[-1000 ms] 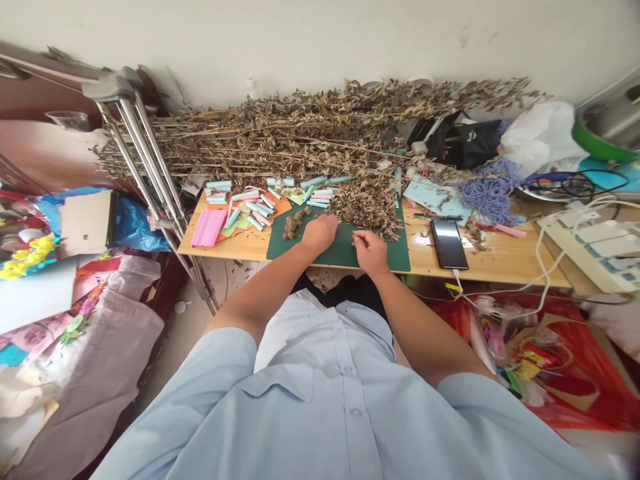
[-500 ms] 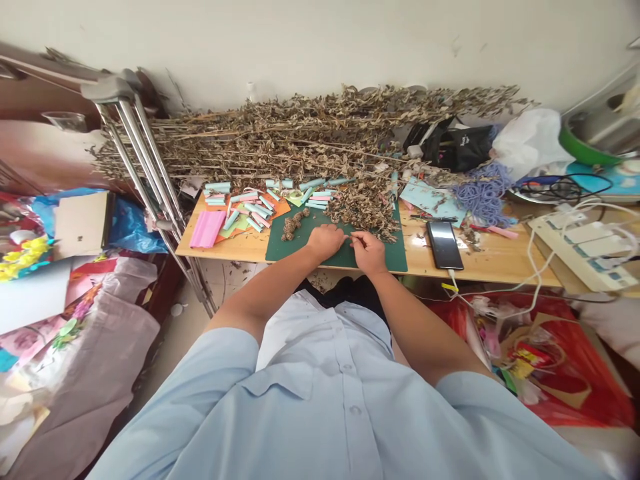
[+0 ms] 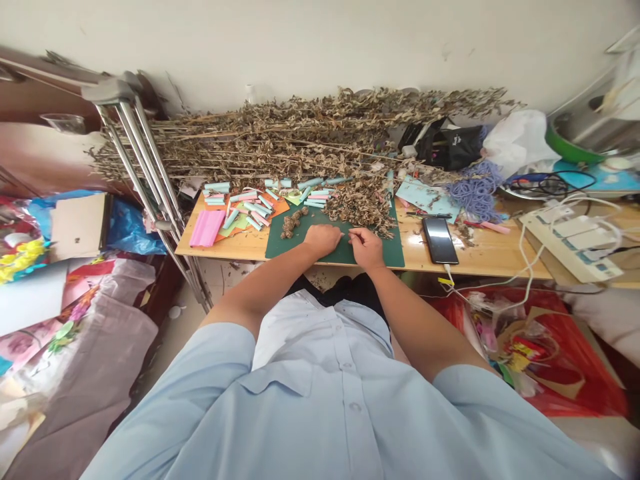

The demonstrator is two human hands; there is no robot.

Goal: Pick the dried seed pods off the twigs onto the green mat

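Hands: left hand (image 3: 323, 240) lies palm down on the green cutting mat (image 3: 380, 257), fingers loosely curled, nothing visible in them; right hand (image 3: 367, 248) has thumb and forefinger pinched together, any piece between them too small to tell.
Spacing: hands just beside each other, apart, not touching.
Leaf pile: loose dried leaves (image 3: 360, 210) on the top edge of the mat, at 12 o'clock from the right hand, which is the nearer hand.
Brown clump: small curled brown pieces (image 3: 293, 225) on the mat, at 10 o'clock from the left hand, which is the nearer hand.
Stem bundle: dried leafy stems (image 3: 280, 137) along the wall behind the bench, long axis running from 9 to 3 o'clock.
Bench: wooden bench (image 3: 493, 257) carrying the mat, with rolled paper tubes (image 3: 240, 203) and folded pink paper (image 3: 207, 227) at 9 o'clock from the left hand, and a phone (image 3: 440, 240) at 3 o'clock from the right hand.
Surroundings: metal crutch (image 3: 135, 153) at the bench's left end; purple yarn (image 3: 475, 193) at the back; power strip (image 3: 570, 237) at its right end.
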